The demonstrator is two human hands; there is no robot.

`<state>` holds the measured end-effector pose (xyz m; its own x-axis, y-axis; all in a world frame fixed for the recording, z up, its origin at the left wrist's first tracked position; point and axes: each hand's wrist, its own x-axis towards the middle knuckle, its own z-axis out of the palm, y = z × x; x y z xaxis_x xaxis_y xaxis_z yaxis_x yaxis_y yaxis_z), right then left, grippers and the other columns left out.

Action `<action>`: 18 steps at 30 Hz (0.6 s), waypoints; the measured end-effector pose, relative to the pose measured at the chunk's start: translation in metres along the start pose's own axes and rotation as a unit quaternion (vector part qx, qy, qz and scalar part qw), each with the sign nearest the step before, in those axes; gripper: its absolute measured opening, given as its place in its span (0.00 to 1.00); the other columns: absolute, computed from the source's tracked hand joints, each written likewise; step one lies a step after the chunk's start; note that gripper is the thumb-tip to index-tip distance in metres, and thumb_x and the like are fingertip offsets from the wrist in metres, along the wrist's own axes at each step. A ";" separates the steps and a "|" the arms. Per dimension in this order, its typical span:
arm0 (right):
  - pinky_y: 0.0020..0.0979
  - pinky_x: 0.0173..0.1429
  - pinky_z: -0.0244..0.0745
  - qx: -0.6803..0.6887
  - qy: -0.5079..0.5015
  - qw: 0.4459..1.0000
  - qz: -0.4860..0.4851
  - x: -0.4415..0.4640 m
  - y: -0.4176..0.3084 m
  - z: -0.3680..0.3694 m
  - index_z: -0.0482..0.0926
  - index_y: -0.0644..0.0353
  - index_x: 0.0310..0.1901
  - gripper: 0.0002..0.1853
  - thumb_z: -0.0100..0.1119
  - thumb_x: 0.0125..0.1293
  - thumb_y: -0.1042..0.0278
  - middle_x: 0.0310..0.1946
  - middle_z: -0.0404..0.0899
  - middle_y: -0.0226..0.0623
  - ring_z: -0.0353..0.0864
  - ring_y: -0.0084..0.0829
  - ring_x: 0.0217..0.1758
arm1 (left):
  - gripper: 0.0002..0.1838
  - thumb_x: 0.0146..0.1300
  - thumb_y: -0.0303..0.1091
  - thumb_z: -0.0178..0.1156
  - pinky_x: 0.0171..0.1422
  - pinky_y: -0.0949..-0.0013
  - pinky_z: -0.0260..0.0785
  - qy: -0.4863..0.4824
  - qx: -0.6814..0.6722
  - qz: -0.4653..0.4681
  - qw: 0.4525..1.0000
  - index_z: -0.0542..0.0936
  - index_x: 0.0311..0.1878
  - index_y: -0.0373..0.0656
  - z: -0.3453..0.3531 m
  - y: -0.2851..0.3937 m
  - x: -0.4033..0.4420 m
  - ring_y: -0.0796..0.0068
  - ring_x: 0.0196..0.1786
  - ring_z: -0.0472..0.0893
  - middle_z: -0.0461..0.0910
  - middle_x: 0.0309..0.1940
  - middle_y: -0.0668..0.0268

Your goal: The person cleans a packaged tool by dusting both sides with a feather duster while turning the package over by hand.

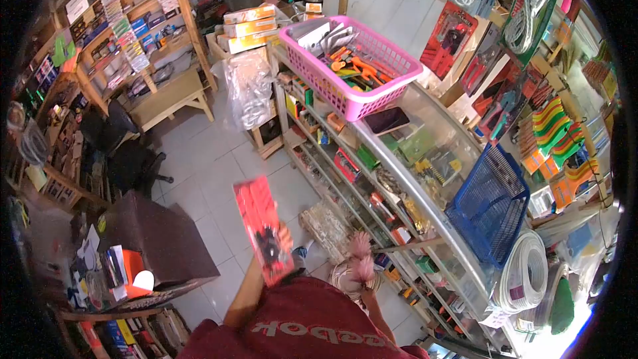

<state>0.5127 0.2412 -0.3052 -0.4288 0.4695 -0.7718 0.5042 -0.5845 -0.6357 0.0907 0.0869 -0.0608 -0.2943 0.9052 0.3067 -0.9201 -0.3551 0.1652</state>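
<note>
My left hand (286,236) is closed round the edge of a flat red package (256,209). The package is tilted upright above the tiled floor, and a dark item shows in its lower part. I cannot make out what that item is. On the other side my right forearm (375,312) reaches up beside the glass display counter. Pinkish, finger-like shapes (362,266) show at its end, close to the counter's shelves. Whether these are my right hand's own fingers or something it holds is unclear.
A glass display counter (415,193) runs along my right. On it stand a pink basket (355,101) of tools, a dark phone (385,120) and a blue basket (488,206). A coil of white cable (523,272) lies nearer. A dark desk (159,239) and an office chair (136,166) stand left.
</note>
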 end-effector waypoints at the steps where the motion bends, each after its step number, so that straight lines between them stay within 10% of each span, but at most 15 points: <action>1: 0.29 0.18 0.64 0.002 -0.015 1.000 -0.003 -0.002 0.007 -0.004 0.76 0.58 0.36 0.06 0.54 0.64 0.67 0.25 0.76 0.33 0.69 0.26 0.16 | 0.23 0.60 0.53 0.56 0.35 0.60 0.67 0.015 -0.036 0.009 0.999 0.71 0.47 0.43 0.010 -0.014 -0.023 0.65 0.33 0.73 0.71 0.31 0.63; 3: 0.29 0.17 0.64 0.003 -0.041 0.999 0.013 -0.005 0.037 -0.003 0.76 0.58 0.36 0.05 0.54 0.64 0.67 0.25 0.76 0.33 0.69 0.26 0.15 | 0.38 0.59 0.62 0.54 0.42 0.53 0.71 0.042 -0.107 0.029 0.993 0.64 0.64 0.44 0.030 -0.042 -0.070 0.57 0.40 0.77 0.75 0.43 0.53; 18: 0.26 0.21 0.65 -0.080 -0.055 0.995 0.018 -0.064 0.051 0.050 0.78 0.59 0.42 0.10 0.60 0.59 0.69 0.24 0.73 0.26 0.69 0.21 0.19 | 0.56 0.48 0.75 0.53 0.63 0.38 0.61 0.234 0.097 -0.086 0.964 0.53 0.71 0.42 0.178 -0.043 -0.141 0.39 0.59 0.70 0.61 0.63 0.39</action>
<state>0.5281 0.1488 -0.2877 -0.4833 0.3689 -0.7939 0.6306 -0.4824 -0.6080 0.2174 -0.0670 0.0558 -0.2669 0.9449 -0.1898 -0.9137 -0.1854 0.3616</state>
